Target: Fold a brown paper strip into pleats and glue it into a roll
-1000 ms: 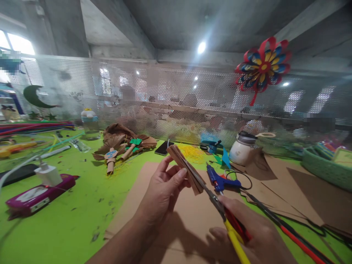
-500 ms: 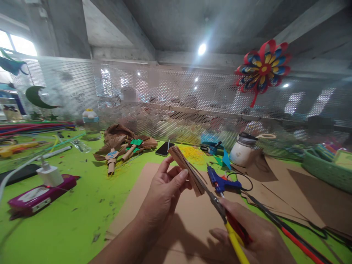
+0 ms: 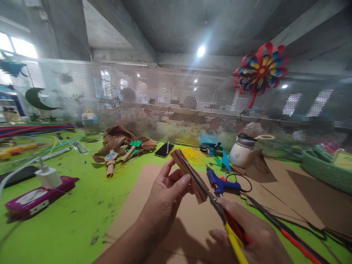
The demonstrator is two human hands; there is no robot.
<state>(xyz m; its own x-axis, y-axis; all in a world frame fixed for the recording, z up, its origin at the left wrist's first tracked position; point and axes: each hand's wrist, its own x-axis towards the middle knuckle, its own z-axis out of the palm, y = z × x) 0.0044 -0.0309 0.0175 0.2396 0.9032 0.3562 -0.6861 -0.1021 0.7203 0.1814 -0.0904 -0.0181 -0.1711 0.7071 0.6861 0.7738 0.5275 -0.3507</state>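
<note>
A folded strip of pleated brown paper [image 3: 189, 176] slants in front of me, pinched between the thumb and fingers of my left hand [image 3: 165, 194]. My right hand [image 3: 250, 227] is wrapped round the red and yellow handles of scissors [image 3: 217, 207], whose blades point up and left along the paper's right side. How far the blades are apart is hard to tell. Beneath both hands lies a large brown paper sheet [image 3: 134, 198] on the green table [image 3: 66, 234].
A blue glue gun [image 3: 222, 183] lies just beyond my right hand. Farther back are a phone [image 3: 164, 149], brown paper figures [image 3: 110, 161], yellow shreds [image 3: 192, 156] and a jar [image 3: 242, 152]. A purple power strip [image 3: 41, 198] sits left; a green basket [image 3: 324, 172] stands right.
The folded paper has shifted slightly right and down relative to the view, and the scissor blades now lie closer against it. Both hands keep their holds.
</note>
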